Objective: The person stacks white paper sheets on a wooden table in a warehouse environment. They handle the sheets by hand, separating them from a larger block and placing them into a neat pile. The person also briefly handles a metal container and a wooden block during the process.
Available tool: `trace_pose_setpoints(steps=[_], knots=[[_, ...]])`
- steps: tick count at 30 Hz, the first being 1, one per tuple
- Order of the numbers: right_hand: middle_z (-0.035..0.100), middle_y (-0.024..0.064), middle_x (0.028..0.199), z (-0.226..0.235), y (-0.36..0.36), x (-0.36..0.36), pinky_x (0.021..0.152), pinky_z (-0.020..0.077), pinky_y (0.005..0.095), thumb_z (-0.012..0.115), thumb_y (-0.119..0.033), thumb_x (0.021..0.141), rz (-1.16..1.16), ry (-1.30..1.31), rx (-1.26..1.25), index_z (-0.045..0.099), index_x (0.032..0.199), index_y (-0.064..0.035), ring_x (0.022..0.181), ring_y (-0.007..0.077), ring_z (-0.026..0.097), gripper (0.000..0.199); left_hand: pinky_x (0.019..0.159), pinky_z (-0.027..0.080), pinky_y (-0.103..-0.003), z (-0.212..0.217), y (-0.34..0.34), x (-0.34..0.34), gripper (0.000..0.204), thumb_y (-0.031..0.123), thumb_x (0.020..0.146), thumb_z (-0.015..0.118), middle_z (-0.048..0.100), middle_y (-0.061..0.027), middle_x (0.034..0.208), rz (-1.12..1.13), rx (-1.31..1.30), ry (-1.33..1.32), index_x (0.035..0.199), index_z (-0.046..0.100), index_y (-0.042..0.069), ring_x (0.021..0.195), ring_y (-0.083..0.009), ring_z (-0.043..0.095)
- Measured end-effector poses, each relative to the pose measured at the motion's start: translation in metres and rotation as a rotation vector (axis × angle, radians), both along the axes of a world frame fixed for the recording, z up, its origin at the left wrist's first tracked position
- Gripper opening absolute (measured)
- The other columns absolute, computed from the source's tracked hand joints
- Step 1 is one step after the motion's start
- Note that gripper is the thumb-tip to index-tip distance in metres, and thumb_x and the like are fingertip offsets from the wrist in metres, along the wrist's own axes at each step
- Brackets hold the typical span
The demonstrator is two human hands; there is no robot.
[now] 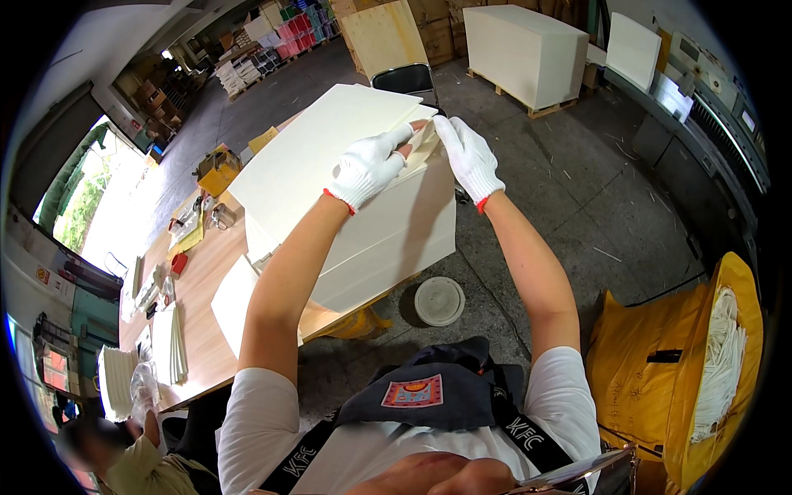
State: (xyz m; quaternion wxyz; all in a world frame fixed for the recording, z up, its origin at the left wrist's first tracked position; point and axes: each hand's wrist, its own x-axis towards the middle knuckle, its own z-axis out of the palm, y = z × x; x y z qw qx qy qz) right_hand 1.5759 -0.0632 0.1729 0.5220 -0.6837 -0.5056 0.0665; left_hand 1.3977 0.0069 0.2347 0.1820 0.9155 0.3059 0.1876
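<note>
A tall stack of large white sheets (388,239) stands on the wooden table in front of me, its upper sheets (318,136) lying askew. I wear white knit gloves with red cuffs. My left hand (371,167) is closed on the near right edge of the upper sheets, with a few bare fingertips showing past the glove. Close beside it, my right hand (469,157) grips the right corner of the sheets, its fingers pressed together around the edge. Sheets near that corner are slightly lifted and fanned between the hands. The right thumb is partly hidden.
Tools, a yellow box (218,171) and bundles of white strips (169,342) lie on the table (198,285). A person (148,462) is at lower left. Right of me stands a yellow sack (643,379) of white scraps. A round white-lidded bucket (440,301) sits below the table edge.
</note>
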Motion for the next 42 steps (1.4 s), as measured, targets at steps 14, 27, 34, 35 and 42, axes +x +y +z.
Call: trace_pose_setpoints(steps=[14,27,34,35,42], knots=[[0.068,0.0177,0.083,0.008,-0.02,0.023,0.071,0.0491,0.0479,0.045,-0.054,0.098,-0.037,-0.267,-0.248,0.062,0.09,-0.0091,0.086,0.0348,0.067,0.049,0.077,0.054,-0.034,-0.002,-0.004,-0.003,0.035,0.014,0.096,0.053,0.072,-0.0113,0.098,-0.113,0.043,-0.048,0.128,0.066,0.018,0.078,-0.023,0.068],[0.066,0.0068,0.079,0.002,-0.012,0.007,0.071,0.0452,0.0394,0.048,-0.05,0.097,0.096,0.153,-0.166,0.059,0.091,-0.0108,0.075,0.0257,0.063,0.041,0.074,0.053,-0.033,-0.003,-0.004,-0.004,0.027,0.023,0.089,0.069,0.071,-0.0113,0.09,-0.122,0.106,-0.03,0.115,0.07,0.017,0.075,-0.02,0.067],[0.067,0.0098,0.082,0.006,-0.018,0.001,0.075,0.0482,0.0404,0.051,-0.054,0.095,-0.072,0.097,-0.062,0.061,0.097,-0.0106,0.079,0.0264,0.065,0.045,0.069,0.053,-0.035,-0.01,0.003,-0.004,0.03,0.016,0.089,0.066,0.068,-0.0096,0.085,-0.198,0.215,-0.112,0.118,0.07,0.016,0.07,-0.0218,0.065],[0.067,0.0106,0.083,0.007,-0.019,-0.001,0.076,0.0489,0.0408,0.051,-0.055,0.095,-0.134,0.08,-0.018,0.061,0.099,-0.0103,0.08,0.0269,0.065,0.046,0.069,0.053,-0.035,-0.014,0.004,-0.006,0.031,0.015,0.088,0.065,0.067,-0.0097,0.083,-0.226,0.311,-0.132,0.119,0.07,0.016,0.07,-0.0227,0.065],[0.057,0.0135,0.118,0.029,-0.013,-0.025,0.094,0.0533,0.0391,0.062,-0.024,0.098,0.55,1.553,0.226,0.051,0.128,-0.003,0.108,0.0263,0.059,0.038,0.068,0.053,-0.037,-0.014,-0.008,-0.008,0.04,0.009,0.083,0.066,0.062,-0.0088,0.082,-0.275,0.533,-0.372,0.122,0.068,0.016,0.073,-0.027,0.064]])
